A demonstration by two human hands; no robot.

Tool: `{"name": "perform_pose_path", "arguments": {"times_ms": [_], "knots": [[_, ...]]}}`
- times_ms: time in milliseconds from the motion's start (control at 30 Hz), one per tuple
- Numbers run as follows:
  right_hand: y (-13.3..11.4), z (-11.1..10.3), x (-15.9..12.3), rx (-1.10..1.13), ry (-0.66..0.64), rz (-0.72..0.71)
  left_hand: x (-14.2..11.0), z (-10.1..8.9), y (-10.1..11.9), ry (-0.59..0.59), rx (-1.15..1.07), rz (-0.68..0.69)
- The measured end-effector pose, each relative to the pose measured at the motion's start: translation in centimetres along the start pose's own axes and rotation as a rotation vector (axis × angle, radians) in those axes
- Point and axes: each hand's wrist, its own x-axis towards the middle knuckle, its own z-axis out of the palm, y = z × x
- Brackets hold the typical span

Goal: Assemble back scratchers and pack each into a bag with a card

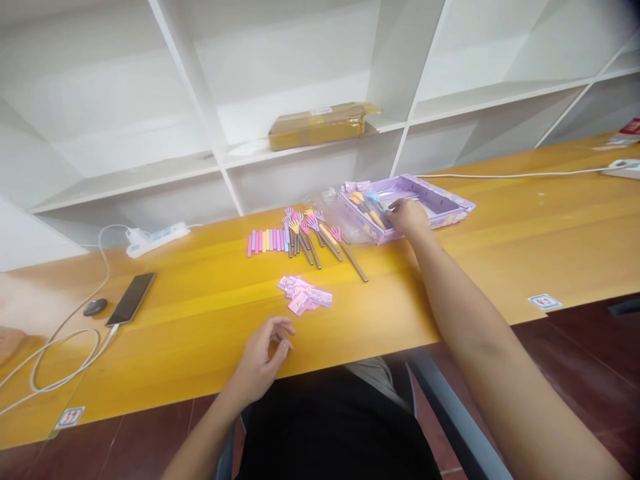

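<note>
My right hand [409, 217] reaches into a purple tray-like box [443, 195], its fingers closed together at the near left corner; what they hold, if anything, is hidden. Beside those fingers lie several items with yellow and blue ends [371, 212]. My left hand [264, 353] rests at the table's front edge, fingers loosely curved and apart, holding nothing. Small pink printed cards [306, 295] lie in a loose pile just beyond it. Farther back are several hand-shaped back scratchers [313, 227] with metal rods, and a row of short coloured sticks [269, 241].
Clear plastic wrapping [345, 220] lies against the box's left side. A phone [131, 298] on a white cable, a dark round object [95, 307] and a power strip [157, 239] are at left. White shelving with a taped cardboard box [317, 128] stands behind the table.
</note>
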Motion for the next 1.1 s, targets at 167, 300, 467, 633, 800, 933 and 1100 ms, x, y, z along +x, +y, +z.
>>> {"name": "perform_pose_path", "arguments": {"times_ms": [167,300,467,633,800,933,1100], "knots": [[-2.0,-1.5,-1.8,0.056,0.200,-0.128,-0.5,-0.2,2.6,-0.142,0.006,-0.071],[-4.8,-2.1,-3.4,0.075,0.298,-0.338,2.2,-3.5,4.7,-0.197,0.302,0.017],[-8.1,-1.1,-6.2,-0.035,0.063,-0.575,13.6,-10.2,2.1,0.230,0.706,0.040],[-10.0,-0.2,-7.9,-0.127,-0.114,-0.642,21.7,-14.0,-4.0,0.475,0.759,-0.120],[-10.3,-0.8,-8.1,-0.221,-0.258,-0.627,22.0,-14.8,-8.7,0.481,0.792,-0.175],[-10.3,-1.0,-8.2,-0.279,-0.355,-0.580,22.0,-14.6,-10.0,0.411,0.822,-0.150],[-10.4,-0.5,-8.4,-0.303,-0.427,-0.563,22.2,-14.5,-10.2,0.395,0.835,-0.141]]}}
